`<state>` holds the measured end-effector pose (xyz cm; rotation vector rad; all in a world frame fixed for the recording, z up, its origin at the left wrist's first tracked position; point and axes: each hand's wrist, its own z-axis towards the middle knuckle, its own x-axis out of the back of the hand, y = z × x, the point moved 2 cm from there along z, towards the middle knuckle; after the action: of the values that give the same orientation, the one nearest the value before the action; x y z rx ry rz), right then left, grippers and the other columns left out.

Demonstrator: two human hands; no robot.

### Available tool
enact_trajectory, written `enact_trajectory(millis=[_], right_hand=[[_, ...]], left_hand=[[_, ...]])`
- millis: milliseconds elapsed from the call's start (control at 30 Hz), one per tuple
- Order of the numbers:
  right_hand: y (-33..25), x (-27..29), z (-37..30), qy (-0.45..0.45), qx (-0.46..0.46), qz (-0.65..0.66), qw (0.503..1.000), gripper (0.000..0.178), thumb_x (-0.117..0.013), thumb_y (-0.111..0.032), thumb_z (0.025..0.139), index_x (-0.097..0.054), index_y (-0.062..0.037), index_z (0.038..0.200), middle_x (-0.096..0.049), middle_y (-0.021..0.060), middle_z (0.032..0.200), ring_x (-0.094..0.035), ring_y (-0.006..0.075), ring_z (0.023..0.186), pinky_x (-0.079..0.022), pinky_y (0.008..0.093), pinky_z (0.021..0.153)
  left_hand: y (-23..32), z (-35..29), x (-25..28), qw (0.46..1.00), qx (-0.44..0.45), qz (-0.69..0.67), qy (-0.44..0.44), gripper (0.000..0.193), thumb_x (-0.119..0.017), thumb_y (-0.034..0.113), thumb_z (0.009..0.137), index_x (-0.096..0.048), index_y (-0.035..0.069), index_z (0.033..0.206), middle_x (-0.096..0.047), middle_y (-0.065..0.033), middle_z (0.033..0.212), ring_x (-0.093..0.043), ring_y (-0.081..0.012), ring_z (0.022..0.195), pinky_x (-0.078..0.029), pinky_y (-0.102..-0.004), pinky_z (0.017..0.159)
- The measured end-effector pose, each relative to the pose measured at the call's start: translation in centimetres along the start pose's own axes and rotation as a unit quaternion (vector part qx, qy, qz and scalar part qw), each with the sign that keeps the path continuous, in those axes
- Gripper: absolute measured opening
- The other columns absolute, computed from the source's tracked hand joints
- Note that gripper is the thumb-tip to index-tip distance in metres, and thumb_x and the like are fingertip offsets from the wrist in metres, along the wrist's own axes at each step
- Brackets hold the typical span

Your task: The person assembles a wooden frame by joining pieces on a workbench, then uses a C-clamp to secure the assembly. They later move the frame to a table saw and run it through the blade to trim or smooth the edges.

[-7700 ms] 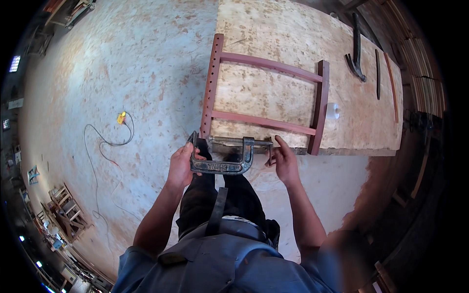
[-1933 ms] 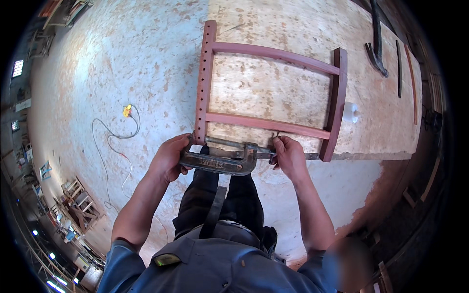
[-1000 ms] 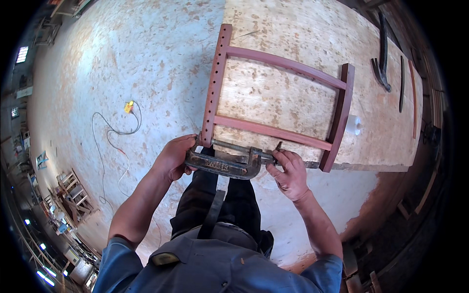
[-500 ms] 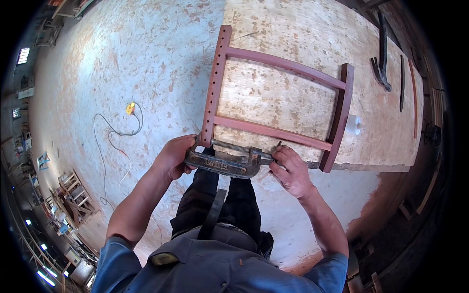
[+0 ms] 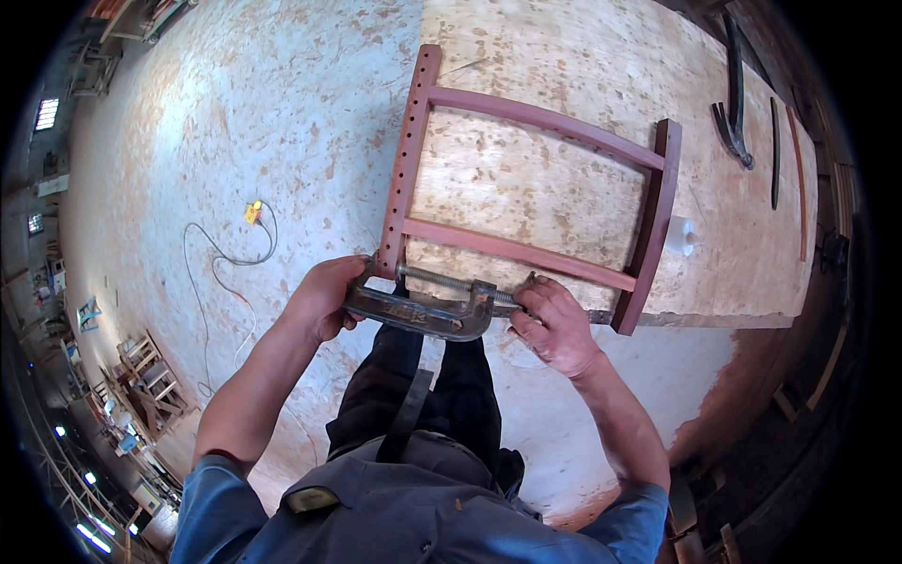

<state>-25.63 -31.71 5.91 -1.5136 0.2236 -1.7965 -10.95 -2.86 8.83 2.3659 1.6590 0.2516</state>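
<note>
— What first?
— A dark metal clamp [image 5: 418, 316], shaped like a big letter C.
— Found where?
— At the near edge of the wooden surface [image 5: 536, 179], down by the bottom end of a red-brown post [image 5: 407, 155]. Set around that end, too, with the clamp's left arm on one side and the tip of a long screw [image 5: 435, 277] on the other.
— Pressed tight?
— Cannot tell. Too small to see.
— Held how?
— On the left, by the left grip [image 5: 329, 296], bent snug around the metal with hardly any gap. On the right, by the right grip [image 5: 554, 324], pinched nearly together on the screw's little handle [image 5: 533, 276], mostly covered up.
— And the post, part of what?
— Of a wooden frame [image 5: 521, 252], like a short ladder. Made of two posts and two cross bars. Dotted all down the left post with small dark holes. Laid over the surface, right by its left edge.
— And just below the clamp?
— Dark trousers [image 5: 371, 399], with a black strap [image 5: 409, 414] in front.
— More on the surface?
— Just right of the frame, a white round thing [image 5: 680, 236]. Farther right, a black hammer [image 5: 735, 75], then a thin dark stick [image 5: 775, 155], then a thin red-brown stick [image 5: 799, 188].
— And on the floor [image 5: 235, 141]?
— Off to the left, a yellow box [image 5: 253, 212] on a long curly cord [image 5: 242, 264]. Farther left, a pile of wooden pieces [image 5: 150, 376], too small to tell apart.
</note>
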Motion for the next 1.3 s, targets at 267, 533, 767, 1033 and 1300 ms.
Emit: enact_trajectory(millis=[267,533,767,1033,1300], right_hand=[[-1.3,-2.4,0.3,0.039,-0.033,0.073,0.996,0.029,-0.078,-0.018,0.067,-0.061,-0.0084,0.089,-0.062,0.0106,0.102,-0.063,0.0327,0.100,-0.053,0.0443,0.091],[-2.2,-3.6,0.5,0.119,-0.084,0.128,0.981,0.029,-0.078,-0.011,0.072,-0.064,-0.0043,0.097,-0.064,0.0122,0.098,-0.064,0.0321,0.091,-0.055,0.0409,0.077],[-2.7,-4.1,0.7,0.163,-0.244,0.201,0.935,0.018,-0.072,-0.006,0.081,-0.066,-0.0014,0.097,-0.067,0.0132,0.093,-0.065,0.0310,0.084,-0.053,0.0363,0.071],[-2.4,-4.5,0.9,0.161,-0.436,0.303,0.832,0.015,-0.064,-0.012,0.092,-0.070,0.0020,0.093,-0.069,0.0132,0.082,-0.065,0.0201,0.069,-0.052,0.0295,0.067],[-1.4,-4.9,1.0,0.131,-0.555,0.392,0.722,0.027,-0.060,-0.020,0.098,-0.073,0.0026,0.098,-0.068,0.0050,0.074,-0.057,0.0079,0.065,-0.047,0.0238,0.062]], left_hand=[[2.3,-0.4,1.8,0.999,0.027,0.030,0.003,0.040,-0.036,0.023,0.100,-0.069,0.003,0.110,-0.055,0.0021,0.055,-0.040,-0.0057,0.035,-0.031,-0.0191,0.032],[3.2,-0.9,2.5,0.998,0.041,0.025,0.037,0.036,-0.039,0.020,0.100,-0.067,0.004,0.114,-0.054,0.0036,0.053,-0.041,-0.0057,0.033,-0.032,-0.0193,0.031],[3.6,-1.5,1.9,0.998,0.028,0.041,0.030,0.040,-0.035,0.023,0.100,-0.070,0.004,0.107,-0.050,0.0007,0.056,-0.036,-0.0057,0.039,-0.027,-0.0203,0.034],[3.3,-1.1,1.6,0.998,0.016,0.055,0.031,0.042,-0.034,0.023,0.099,-0.071,0.004,0.104,-0.048,0.0008,0.052,-0.036,-0.0065,0.037,-0.029,-0.0204,0.034],[2.8,-0.1,1.8,0.998,0.043,0.026,0.047,0.030,-0.043,0.024,0.097,-0.067,0.007,0.103,-0.052,0.0019,0.057,-0.040,-0.0077,0.037,-0.030,-0.0231,0.034]])
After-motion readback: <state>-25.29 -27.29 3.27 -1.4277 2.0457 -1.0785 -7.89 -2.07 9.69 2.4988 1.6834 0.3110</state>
